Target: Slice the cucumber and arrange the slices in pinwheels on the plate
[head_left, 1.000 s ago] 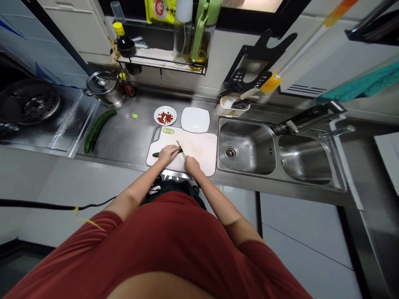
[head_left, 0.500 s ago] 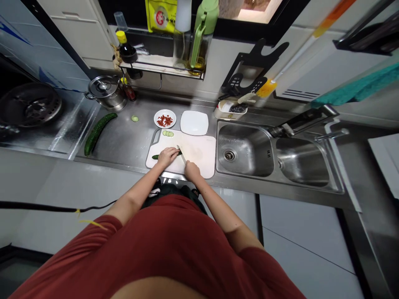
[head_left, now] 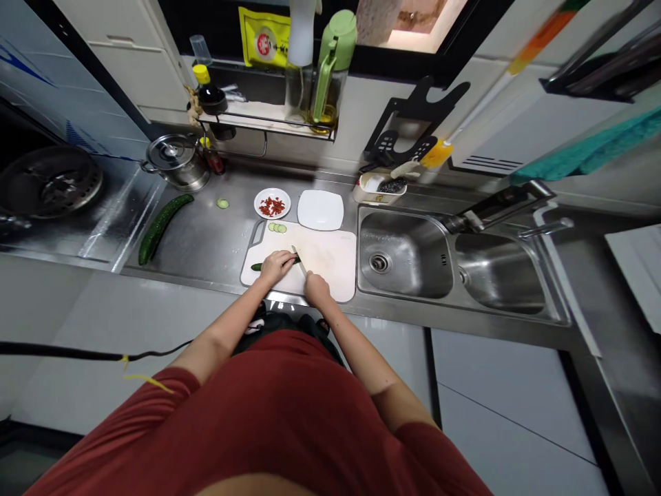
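"So, what lies left of the cutting board [head_left: 335,256]?"

"One whole cucumber [head_left: 161,229]. On the board, the left hand [head_left: 277,267] has its fingers clamped over a cucumber piece [head_left: 256,266]; the right hand [head_left: 317,289] grips a knife [head_left: 300,260]."

"Risk?"

"Should that round piece roll, the knife could nick the left fingertips."

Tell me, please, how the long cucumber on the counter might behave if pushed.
The long cucumber is curved, so it may pivot rather than roll. It looks thick, so probably stiff, and might slide on the smooth counter.
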Action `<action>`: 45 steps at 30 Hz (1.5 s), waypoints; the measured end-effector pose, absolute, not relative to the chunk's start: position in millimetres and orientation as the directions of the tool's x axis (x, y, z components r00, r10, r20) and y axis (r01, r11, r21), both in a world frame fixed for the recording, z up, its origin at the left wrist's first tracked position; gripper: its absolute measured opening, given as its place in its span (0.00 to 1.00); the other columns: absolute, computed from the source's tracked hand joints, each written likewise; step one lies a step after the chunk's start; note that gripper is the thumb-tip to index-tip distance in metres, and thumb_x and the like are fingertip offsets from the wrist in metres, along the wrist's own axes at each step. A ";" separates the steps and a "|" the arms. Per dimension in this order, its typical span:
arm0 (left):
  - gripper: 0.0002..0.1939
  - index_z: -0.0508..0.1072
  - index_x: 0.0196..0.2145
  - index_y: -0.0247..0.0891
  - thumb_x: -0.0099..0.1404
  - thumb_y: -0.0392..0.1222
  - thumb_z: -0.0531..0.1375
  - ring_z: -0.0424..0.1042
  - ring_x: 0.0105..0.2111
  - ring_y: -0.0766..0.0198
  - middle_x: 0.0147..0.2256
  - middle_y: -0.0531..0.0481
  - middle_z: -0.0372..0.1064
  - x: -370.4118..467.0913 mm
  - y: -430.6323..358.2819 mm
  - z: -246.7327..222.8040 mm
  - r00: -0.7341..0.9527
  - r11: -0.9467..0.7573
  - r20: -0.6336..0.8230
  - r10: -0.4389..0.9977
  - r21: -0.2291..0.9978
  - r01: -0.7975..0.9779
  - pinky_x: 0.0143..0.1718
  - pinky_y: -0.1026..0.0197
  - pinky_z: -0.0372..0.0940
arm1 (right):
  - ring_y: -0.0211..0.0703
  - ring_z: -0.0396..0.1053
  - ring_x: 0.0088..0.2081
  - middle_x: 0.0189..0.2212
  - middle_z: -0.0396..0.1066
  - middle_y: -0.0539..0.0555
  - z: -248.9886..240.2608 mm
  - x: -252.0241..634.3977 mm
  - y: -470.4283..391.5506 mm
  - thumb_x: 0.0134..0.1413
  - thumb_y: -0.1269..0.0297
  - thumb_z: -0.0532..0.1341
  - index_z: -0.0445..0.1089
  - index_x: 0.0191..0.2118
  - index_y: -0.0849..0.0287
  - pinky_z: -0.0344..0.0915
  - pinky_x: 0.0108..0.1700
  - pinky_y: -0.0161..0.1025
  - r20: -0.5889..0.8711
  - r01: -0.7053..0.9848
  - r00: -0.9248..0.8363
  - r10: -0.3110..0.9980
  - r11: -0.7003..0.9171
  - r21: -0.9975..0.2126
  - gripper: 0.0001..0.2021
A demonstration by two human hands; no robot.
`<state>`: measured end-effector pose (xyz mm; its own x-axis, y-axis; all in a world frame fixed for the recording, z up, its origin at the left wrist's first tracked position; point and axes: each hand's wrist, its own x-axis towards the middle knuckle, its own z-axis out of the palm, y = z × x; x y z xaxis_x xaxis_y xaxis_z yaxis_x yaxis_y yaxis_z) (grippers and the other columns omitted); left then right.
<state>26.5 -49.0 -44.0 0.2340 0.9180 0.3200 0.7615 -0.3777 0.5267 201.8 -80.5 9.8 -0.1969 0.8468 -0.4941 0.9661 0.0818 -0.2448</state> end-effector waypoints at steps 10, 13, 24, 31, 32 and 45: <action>0.12 0.77 0.45 0.43 0.69 0.43 0.54 0.72 0.44 0.61 0.42 0.48 0.75 25.7 -47.7 -44.5 0.247 -0.374 0.298 0.922 0.526 0.764 0.47 0.58 0.66 | 0.48 0.72 0.47 0.45 0.73 0.64 16.9 187.0 -59.0 0.61 0.77 0.50 0.65 0.50 0.64 0.65 0.44 0.38 -0.507 0.963 -0.190 0.841 0.061 -0.261 0.14; 0.12 0.77 0.45 0.43 0.69 0.43 0.55 0.72 0.44 0.61 0.42 0.48 0.75 25.8 -48.1 -44.3 0.247 -0.371 0.292 0.924 0.528 0.764 0.47 0.58 0.66 | 0.49 0.72 0.47 0.45 0.72 0.65 17.4 188.3 -61.4 0.61 0.77 0.50 0.66 0.50 0.64 0.65 0.44 0.38 -0.512 0.965 -0.184 0.839 0.057 -0.254 0.14; 0.12 0.77 0.45 0.42 0.69 0.43 0.55 0.72 0.43 0.62 0.42 0.48 0.75 26.8 -48.6 -45.1 0.237 -0.371 0.306 0.922 0.527 0.765 0.47 0.58 0.67 | 0.49 0.73 0.46 0.44 0.73 0.64 14.3 206.6 -87.7 0.63 0.75 0.49 0.65 0.49 0.64 0.65 0.43 0.39 -0.526 0.974 -0.173 0.833 0.064 -0.219 0.13; 0.12 0.77 0.44 0.43 0.69 0.42 0.55 0.72 0.43 0.62 0.41 0.48 0.75 26.9 -49.4 -45.4 0.228 -0.372 0.317 0.920 0.532 0.761 0.47 0.58 0.67 | 0.50 0.73 0.46 0.43 0.73 0.65 17.0 205.5 -86.6 0.61 0.76 0.50 0.66 0.48 0.64 0.66 0.42 0.40 -0.520 0.971 -0.181 0.834 0.066 -0.231 0.13; 0.12 0.77 0.44 0.43 0.69 0.42 0.55 0.72 0.43 0.62 0.41 0.48 0.75 27.0 -49.5 -45.2 0.228 -0.372 0.319 0.920 0.531 0.761 0.47 0.58 0.67 | 0.50 0.73 0.46 0.44 0.73 0.65 17.7 204.5 -84.6 0.61 0.77 0.50 0.66 0.48 0.64 0.66 0.43 0.40 -0.520 0.970 -0.181 0.835 0.064 -0.235 0.13; 0.12 0.77 0.45 0.43 0.69 0.43 0.55 0.72 0.43 0.61 0.42 0.48 0.75 25.8 -48.0 -46.1 0.241 -0.380 0.314 0.918 0.524 0.763 0.47 0.58 0.67 | 0.48 0.73 0.47 0.45 0.73 0.64 16.2 185.3 -55.1 0.59 0.77 0.51 0.67 0.49 0.64 0.66 0.44 0.38 -0.494 0.961 -0.192 0.848 0.060 -0.271 0.15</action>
